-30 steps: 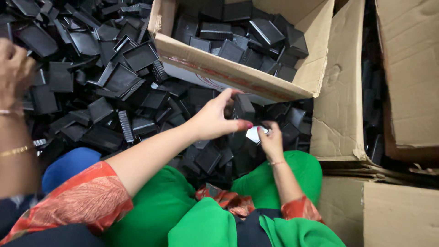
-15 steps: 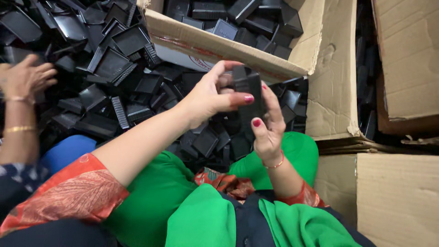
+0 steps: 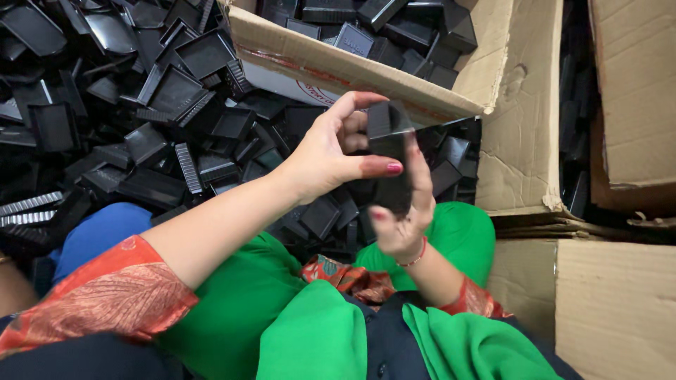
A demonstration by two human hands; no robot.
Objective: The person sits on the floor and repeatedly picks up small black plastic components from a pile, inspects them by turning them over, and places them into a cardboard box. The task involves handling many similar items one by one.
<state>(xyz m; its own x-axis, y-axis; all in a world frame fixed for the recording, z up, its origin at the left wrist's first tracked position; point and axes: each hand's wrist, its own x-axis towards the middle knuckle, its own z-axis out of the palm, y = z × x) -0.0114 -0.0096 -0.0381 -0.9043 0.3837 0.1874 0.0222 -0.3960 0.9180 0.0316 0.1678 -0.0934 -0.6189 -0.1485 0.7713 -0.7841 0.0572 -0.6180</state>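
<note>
Left hand (image 3: pixel 320 158) and right hand (image 3: pixel 401 222) both pinch one black plastic piece (image 3: pixel 389 158) between thumb and fingers, above the loose black pile (image 3: pixel 169 127); grip looks light, so it could slip and vanish among lookalike parts below the fingers.

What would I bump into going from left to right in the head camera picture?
Heap of black plastic parts → left hand → black part held in both hands → cardboard flap → cardboard box at the right edge.

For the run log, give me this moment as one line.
left hand: holds black plastic part | right hand: holds same part | behind: cardboard box
</note>
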